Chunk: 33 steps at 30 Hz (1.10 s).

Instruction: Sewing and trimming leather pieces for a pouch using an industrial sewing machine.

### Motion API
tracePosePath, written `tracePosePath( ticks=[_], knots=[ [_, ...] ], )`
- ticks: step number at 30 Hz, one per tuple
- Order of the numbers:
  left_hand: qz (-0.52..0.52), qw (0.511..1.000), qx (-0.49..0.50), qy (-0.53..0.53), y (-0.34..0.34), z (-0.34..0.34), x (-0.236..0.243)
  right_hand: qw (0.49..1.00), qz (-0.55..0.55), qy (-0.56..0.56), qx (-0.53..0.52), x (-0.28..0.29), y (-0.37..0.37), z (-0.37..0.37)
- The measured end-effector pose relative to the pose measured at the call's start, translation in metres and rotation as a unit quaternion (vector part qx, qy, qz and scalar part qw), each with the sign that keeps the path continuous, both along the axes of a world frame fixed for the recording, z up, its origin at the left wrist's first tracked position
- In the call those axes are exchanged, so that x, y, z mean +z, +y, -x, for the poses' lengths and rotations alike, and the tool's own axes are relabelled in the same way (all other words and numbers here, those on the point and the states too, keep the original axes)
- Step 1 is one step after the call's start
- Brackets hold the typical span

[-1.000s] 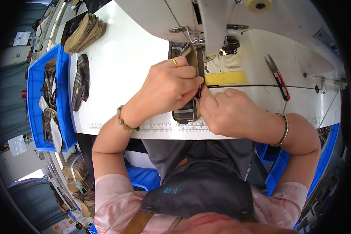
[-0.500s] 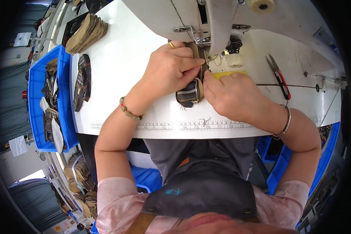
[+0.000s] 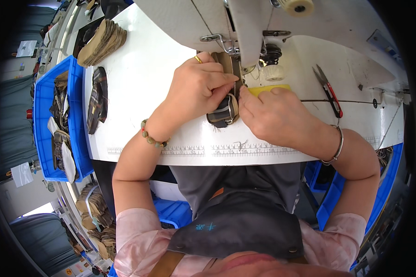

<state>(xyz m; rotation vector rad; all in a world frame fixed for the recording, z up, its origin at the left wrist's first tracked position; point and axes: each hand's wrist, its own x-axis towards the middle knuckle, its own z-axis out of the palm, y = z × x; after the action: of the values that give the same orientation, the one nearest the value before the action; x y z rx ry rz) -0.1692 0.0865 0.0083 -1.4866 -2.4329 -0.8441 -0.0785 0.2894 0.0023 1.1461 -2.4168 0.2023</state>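
A small plaid fabric pouch (image 3: 223,115) with a tan edge and a metal zipper lies beneath the head of a white sewing machine (image 3: 246,37). My left hand (image 3: 199,85) is closed, its thumb and forefinger pinching the zipper edge close to the presser foot. From the other side my right hand (image 3: 269,111) pinches the same zipper edge of the pouch, fingertips just right of the left hand's. The pouch's far part runs on under the left fingers and partly out of sight. A yellow piece (image 3: 269,89) lies flat beyond the right hand.
Black-and-red thread snips (image 3: 329,91) lie to the right on the white table (image 3: 143,92). At the left are a plaid piece (image 3: 97,99), a stack of tan pieces (image 3: 101,44) and a blue bin (image 3: 84,150) of fabric parts. A ruler strip (image 3: 185,150) runs along the near edge.
The whole view has shifted slightly, so the machine head appears further left and higher. Both hands keep their pinch on the pouch, with little other movement.
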Motion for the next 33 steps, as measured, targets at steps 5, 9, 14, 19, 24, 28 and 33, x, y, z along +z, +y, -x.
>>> tracePosePath(
  ticks=[5, 9, 14, 19, 24, 28, 33],
  knots=[
    [-0.017, 0.999, -0.011, -0.035, 0.000, 0.001, -0.003, 1.000, -0.001, -0.003, -0.001, -0.001, -0.001, -0.001],
    [-0.018, 0.999, -0.017, -0.023, 0.000, 0.003, -0.006, 1.000, -0.006, 0.001, 0.000, -0.001, -0.001, -0.001],
    [-0.014, 1.000, -0.012, -0.012, 0.003, 0.002, -0.004, 1.000, -0.011, 0.014, -0.008, -0.002, -0.001, -0.001],
    [-0.020, 1.000, 0.014, -0.004, 0.004, 0.015, -0.007, 1.000, 0.014, 0.016, -0.022, -0.008, -0.001, 0.008],
    [-0.043, 0.999, 0.030, 0.014, 0.007, 0.022, -0.009, 0.999, 0.014, -0.009, -0.035, -0.005, 0.001, 0.014],
    [-0.002, 0.999, 0.038, -0.006, 0.002, 0.019, -0.005, 0.999, 0.016, -0.022, -0.041, -0.003, 0.003, 0.013],
    [-0.029, 0.998, -0.042, -0.038, -0.005, 0.003, 0.012, 0.998, 0.032, -0.043, -0.030, -0.002, 0.004, 0.012]
  ],
)
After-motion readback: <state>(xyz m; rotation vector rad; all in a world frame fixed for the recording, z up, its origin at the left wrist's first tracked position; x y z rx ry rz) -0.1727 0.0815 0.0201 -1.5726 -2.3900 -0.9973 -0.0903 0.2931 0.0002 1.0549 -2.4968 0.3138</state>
